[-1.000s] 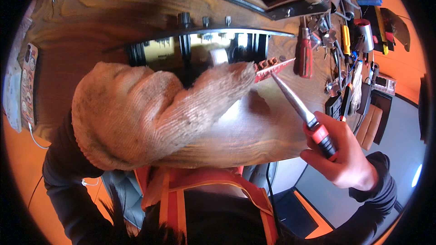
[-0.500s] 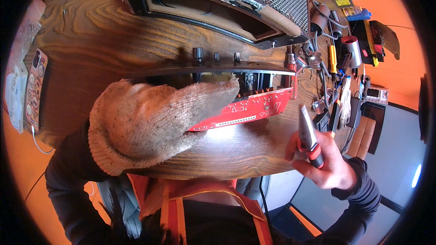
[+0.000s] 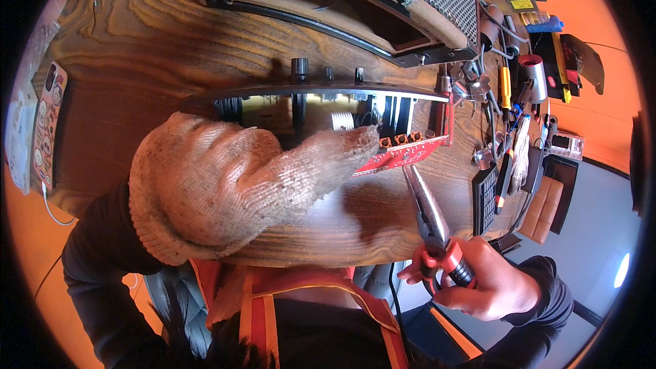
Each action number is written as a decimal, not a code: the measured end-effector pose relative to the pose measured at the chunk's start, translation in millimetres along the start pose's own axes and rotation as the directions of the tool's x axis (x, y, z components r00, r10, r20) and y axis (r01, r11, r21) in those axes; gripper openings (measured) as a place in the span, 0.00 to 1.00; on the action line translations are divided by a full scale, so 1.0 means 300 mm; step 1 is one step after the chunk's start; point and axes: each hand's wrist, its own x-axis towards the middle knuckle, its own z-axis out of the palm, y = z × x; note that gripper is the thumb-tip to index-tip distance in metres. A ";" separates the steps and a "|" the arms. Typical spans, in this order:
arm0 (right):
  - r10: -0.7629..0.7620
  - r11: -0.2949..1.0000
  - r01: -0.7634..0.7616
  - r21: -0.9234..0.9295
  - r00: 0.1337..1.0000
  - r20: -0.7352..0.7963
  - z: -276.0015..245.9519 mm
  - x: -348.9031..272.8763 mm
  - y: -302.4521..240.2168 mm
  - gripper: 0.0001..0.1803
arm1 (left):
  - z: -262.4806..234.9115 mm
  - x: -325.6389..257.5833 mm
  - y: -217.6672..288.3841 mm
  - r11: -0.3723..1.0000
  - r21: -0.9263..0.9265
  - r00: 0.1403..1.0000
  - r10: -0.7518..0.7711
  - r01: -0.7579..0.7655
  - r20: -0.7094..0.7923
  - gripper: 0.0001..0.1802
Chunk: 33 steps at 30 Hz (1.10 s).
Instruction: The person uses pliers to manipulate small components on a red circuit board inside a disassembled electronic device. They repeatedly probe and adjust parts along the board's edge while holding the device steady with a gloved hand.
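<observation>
Gloved left hand (image 3: 225,184) pinches the red circuit board (image 3: 403,156); right hand (image 3: 488,283) clamped on pliers (image 3: 427,212) at the tabletop's (image 3: 150,48) near edge.

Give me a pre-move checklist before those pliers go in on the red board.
1. Left hand in a knit glove steadies the red circuit board: ok.
2. Right hand grips the long-nose pliers by the red handles: ok.
3. Plier tip close beside the board edge, touching or not: cannot tell.
4. Right hand gloved: not ok, bare.
5. Chassis lies flat on the wooden table: ok.
</observation>
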 end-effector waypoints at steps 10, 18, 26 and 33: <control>0.029 0.998 -0.029 0.064 1.000 0.009 -0.007 0.007 -0.015 0.21 | 0.003 -0.012 -0.008 0.986 0.148 0.997 0.069 -0.073 0.031 0.26; 0.174 0.936 -0.186 0.300 0.982 0.066 -0.045 -0.010 -0.055 0.15 | 0.019 -0.005 -0.014 0.980 0.153 0.992 0.127 -0.124 -0.009 0.27; -0.062 0.967 0.021 -0.253 0.986 -0.157 -0.040 -0.001 -0.037 0.09 | 0.023 0.014 -0.026 0.908 -0.418 1.000 0.017 -0.012 0.007 0.28; -0.156 0.875 0.008 -0.484 0.952 -0.265 -0.024 -0.004 -0.027 0.09 | 0.010 0.001 -0.034 0.850 -0.524 0.994 -0.004 0.060 0.109 0.28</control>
